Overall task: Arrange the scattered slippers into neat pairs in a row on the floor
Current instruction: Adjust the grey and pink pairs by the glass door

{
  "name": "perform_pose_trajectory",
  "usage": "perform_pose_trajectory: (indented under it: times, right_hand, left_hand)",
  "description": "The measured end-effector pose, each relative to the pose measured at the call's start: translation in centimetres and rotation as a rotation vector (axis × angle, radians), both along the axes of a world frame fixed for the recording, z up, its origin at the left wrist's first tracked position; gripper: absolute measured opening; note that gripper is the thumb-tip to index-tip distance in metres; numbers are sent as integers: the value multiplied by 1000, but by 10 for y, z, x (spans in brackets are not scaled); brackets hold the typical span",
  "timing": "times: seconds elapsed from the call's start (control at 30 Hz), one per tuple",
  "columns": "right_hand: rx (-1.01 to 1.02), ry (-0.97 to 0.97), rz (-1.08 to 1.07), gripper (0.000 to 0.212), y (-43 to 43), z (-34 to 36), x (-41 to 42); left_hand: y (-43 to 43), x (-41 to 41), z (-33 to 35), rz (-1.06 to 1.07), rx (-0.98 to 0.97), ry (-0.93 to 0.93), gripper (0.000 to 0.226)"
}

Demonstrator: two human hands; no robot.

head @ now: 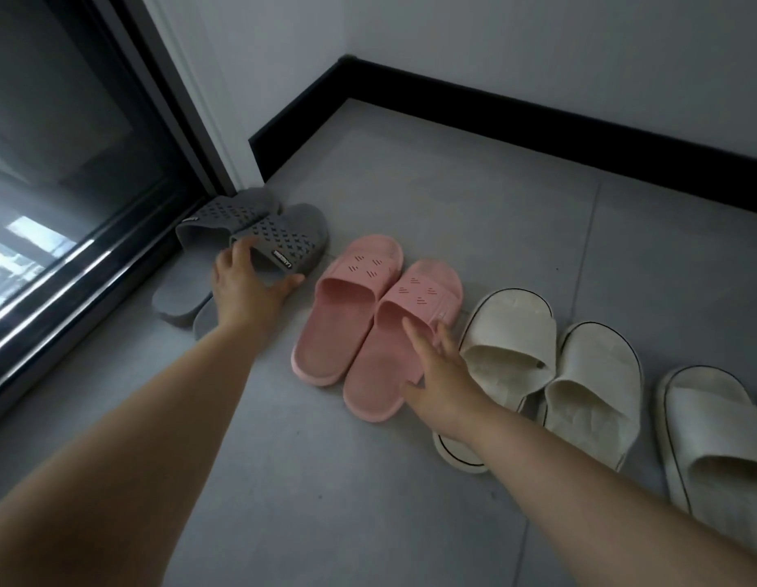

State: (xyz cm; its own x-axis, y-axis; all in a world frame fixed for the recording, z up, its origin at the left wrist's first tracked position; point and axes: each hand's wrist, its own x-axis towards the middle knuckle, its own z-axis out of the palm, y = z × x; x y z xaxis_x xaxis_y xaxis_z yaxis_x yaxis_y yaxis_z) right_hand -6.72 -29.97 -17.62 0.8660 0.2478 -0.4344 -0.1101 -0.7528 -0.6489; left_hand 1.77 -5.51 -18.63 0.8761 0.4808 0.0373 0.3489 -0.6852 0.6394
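Left hand (247, 290) grips a grey slipper (279, 243) — right hand (442, 374), fingers spread, rests on a pink slipper (393, 345).

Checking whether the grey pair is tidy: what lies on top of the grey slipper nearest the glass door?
The other grey slipper overlaps the door-side grey slipper. The left hand covers where their soles meet.
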Motion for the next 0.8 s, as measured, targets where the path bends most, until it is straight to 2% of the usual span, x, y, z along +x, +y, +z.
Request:
perform_pose_trajectory:
  times: [0.13, 0.27, 0.43, 0.63, 0.8]
  right_hand:
    - [7, -59, -63, 86, 8, -1, 7]
    - [-6, -53, -73, 91, 7, 0, 8]
    - [0, -51, -71, 89, 7, 4, 6]
    - [55, -22, -107, 87, -6, 14, -2]
    - [89, 17, -235, 77, -48, 29, -52]
  left_hand:
    - [8, 11, -11, -59, -483, 82, 84]
    - [-1, 18, -20, -165, -537, 128, 77]
    - [-13, 22, -27, -160, -609, 106, 77]
    - [-22, 16, -19, -175, -460, 172, 86]
    - [-56, -29, 7, -103, -125, 186, 89]
